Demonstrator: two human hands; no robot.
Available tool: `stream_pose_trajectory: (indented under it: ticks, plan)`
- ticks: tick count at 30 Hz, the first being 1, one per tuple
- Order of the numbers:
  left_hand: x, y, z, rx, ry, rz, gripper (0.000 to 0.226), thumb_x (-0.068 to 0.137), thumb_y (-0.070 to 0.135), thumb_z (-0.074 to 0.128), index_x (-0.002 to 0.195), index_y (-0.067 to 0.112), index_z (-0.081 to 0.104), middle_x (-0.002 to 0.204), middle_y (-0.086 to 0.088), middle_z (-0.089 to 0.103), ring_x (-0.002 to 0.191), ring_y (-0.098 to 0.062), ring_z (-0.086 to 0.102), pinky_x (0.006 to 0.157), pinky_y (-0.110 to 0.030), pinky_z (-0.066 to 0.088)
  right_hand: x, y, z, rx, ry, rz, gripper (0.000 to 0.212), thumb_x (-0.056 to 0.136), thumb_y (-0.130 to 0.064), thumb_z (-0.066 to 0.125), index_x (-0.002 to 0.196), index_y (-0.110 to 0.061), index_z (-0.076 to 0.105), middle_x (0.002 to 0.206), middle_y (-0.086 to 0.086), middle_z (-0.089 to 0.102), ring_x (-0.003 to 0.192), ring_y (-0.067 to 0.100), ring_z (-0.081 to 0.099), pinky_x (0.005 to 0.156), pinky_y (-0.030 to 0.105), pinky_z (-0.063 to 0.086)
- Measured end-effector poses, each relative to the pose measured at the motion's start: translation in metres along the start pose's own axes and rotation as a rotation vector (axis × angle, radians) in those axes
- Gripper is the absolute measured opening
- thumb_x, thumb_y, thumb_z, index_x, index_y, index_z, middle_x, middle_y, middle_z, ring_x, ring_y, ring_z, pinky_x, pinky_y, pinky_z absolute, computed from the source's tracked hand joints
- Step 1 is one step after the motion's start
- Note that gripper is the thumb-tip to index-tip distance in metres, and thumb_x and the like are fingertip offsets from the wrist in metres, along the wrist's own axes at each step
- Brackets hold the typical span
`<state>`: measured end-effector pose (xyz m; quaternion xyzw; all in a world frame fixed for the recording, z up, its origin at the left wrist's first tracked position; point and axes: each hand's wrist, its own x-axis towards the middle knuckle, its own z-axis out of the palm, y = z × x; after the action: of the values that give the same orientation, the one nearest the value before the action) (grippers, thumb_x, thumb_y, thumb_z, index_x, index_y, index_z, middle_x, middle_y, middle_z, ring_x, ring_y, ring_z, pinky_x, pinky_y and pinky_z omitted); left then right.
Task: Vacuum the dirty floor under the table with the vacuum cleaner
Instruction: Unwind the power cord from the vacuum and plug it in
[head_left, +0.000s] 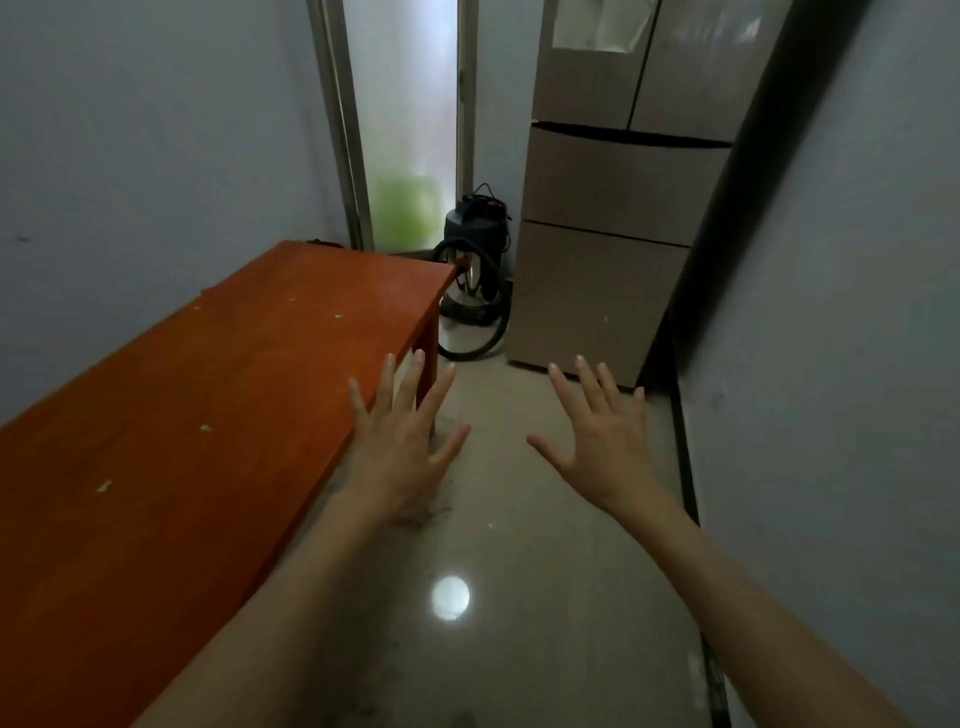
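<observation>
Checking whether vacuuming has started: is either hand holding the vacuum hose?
No, both the left hand and right hand are spread, holding nothing, and the vacuum stands in the far corner.

Narrow room. Grey wall (156, 130) far left of the left hand (400, 441), second grey wall (831, 312) just right of the right hand (597, 441), with a black baseboard (685, 467) along its foot. Glossy beige tile floor (519, 545) below both hands; round lamp reflection (450, 597) below and between the wrists. Orange-brown wooden table (208, 415) left of the left hand, against the left wall, pale crumbs on top. Beyond the right hand: tall beige multi-door fridge (613, 208). Beyond the left hand: frosted glass door (400, 104), daylight through it, green blur behind.
</observation>
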<state>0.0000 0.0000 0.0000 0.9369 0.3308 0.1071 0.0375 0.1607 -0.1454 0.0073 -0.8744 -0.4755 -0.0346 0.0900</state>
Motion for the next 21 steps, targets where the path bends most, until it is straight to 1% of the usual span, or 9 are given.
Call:
stream_pose_trajectory:
  ticks: [2,4,6,7,12,16,21]
  plan:
    - [0.032,-0.003,0.014,0.005,0.019,-0.001,0.081,0.072,0.071,-0.004,0.146,0.040,-0.009,0.156,0.002,-0.017,0.138,-0.020,-0.028,0.104,-0.052,-0.021,0.032,0.011,0.010,-0.002,0.017,0.004,0.079,0.091,-0.062,0.038,0.152,-0.031,0.000,0.161,0.002,-0.004,0.147,0.022,-0.008,0.115,0.053,-0.004]
    - [0.069,-0.010,0.028,0.026,0.000,-0.025,0.074,0.080,0.072,0.007,0.146,0.040,-0.010,0.156,0.002,-0.018,0.137,-0.019,-0.030,0.104,-0.052,-0.021,0.071,0.022,0.019,-0.011,0.000,0.000,0.079,0.091,-0.062,0.038,0.152,-0.031,0.000,0.161,0.002,-0.004,0.147,0.022,-0.008,0.115,0.054,-0.004]
    - [0.101,-0.016,0.036,0.025,-0.041,-0.043,0.069,0.089,0.065,0.019,0.145,0.040,-0.013,0.156,0.002,-0.020,0.139,-0.022,-0.028,0.106,-0.054,-0.019,0.106,0.028,0.025,-0.016,-0.022,-0.016,0.078,0.091,-0.062,0.037,0.152,-0.031,-0.002,0.161,0.002,-0.006,0.147,0.022,-0.009,0.115,0.054,-0.005]
    - [0.122,-0.020,0.039,0.025,-0.059,-0.061,0.069,0.090,0.063,0.022,0.145,0.040,-0.014,0.155,0.001,-0.021,0.140,-0.023,-0.027,0.106,-0.055,-0.018,0.129,0.032,0.029,-0.015,-0.035,-0.024,0.078,0.091,-0.062,0.037,0.152,-0.032,-0.002,0.161,0.002,-0.006,0.147,0.022,-0.009,0.115,0.054,-0.005]
    - [0.222,-0.028,0.046,0.014,-0.051,-0.073,0.068,0.092,0.061,0.023,0.146,0.038,-0.012,0.155,0.001,-0.021,0.141,-0.023,-0.025,0.108,-0.056,-0.016,0.222,0.052,0.037,0.023,-0.036,-0.037,0.077,0.092,-0.061,0.037,0.151,-0.032,-0.003,0.161,0.000,-0.007,0.147,0.020,-0.010,0.114,0.051,-0.008]
    - [0.280,-0.031,0.068,0.008,-0.096,-0.084,0.069,0.091,0.061,0.024,0.145,0.039,-0.013,0.155,0.002,-0.021,0.141,-0.023,-0.025,0.108,-0.056,-0.016,0.281,0.078,0.049,0.027,-0.054,-0.033,0.077,0.092,-0.060,0.036,0.151,-0.033,-0.005,0.161,0.000,-0.007,0.147,0.020,-0.011,0.114,0.051,-0.009]
    - [0.360,-0.026,0.100,-0.019,-0.154,-0.128,0.068,0.092,0.061,0.024,0.145,0.040,-0.013,0.155,0.002,-0.022,0.139,-0.023,-0.028,0.108,-0.055,-0.018,0.363,0.113,0.072,0.019,-0.128,-0.052,0.077,0.093,-0.061,0.035,0.151,-0.032,-0.005,0.161,0.000,-0.008,0.147,0.020,-0.011,0.114,0.051,-0.009]
